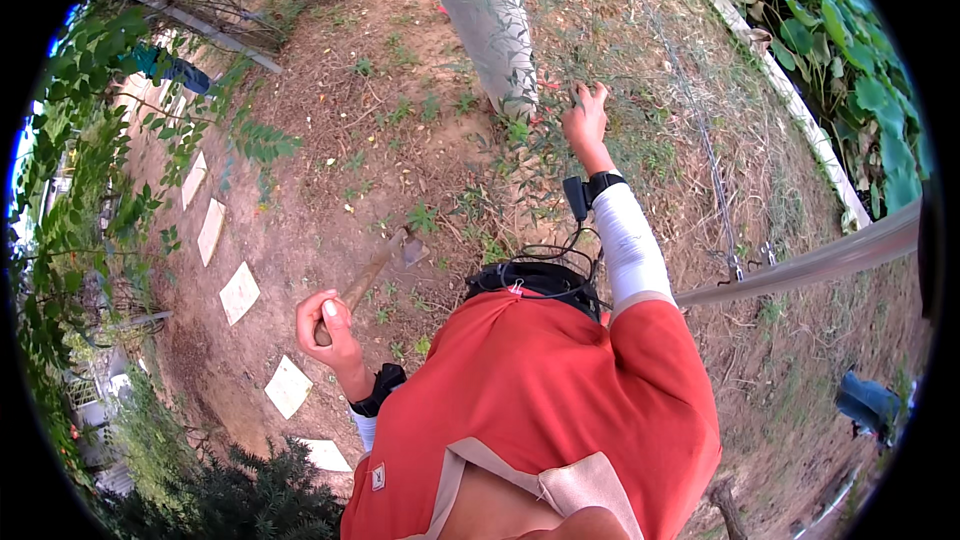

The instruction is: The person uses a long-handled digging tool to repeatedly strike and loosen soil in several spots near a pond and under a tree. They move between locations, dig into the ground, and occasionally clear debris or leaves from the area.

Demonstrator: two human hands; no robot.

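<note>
My left hand (pixel 330 330) is closed around the wooden handle (pixel 373 270) of a small hoe. Its metal blade (pixel 414 250) hangs low over the soil, pointing away from me. My right hand (pixel 586 120) reaches forward, fingers apart, among narrow-leaved green stems (pixel 551 139) beside a thick pale pole (pixel 484 22). Whether a fingertip touches a stem, I cannot tell. Red strips (pixel 549 83) show among the leaves near the pole's foot. A black device with a cable (pixel 576 199) is strapped to my right wrist.
A chain (pixel 694 97) runs along the right to a metal rail (pixel 810 262). Past it, a pale curb (pixel 795 90) borders large-leaved plants (pixel 877 90). Square stepping slabs (pixel 240 293) line the left. A person in blue-green clothing (pixel 171 71) is partly hidden by foliage.
</note>
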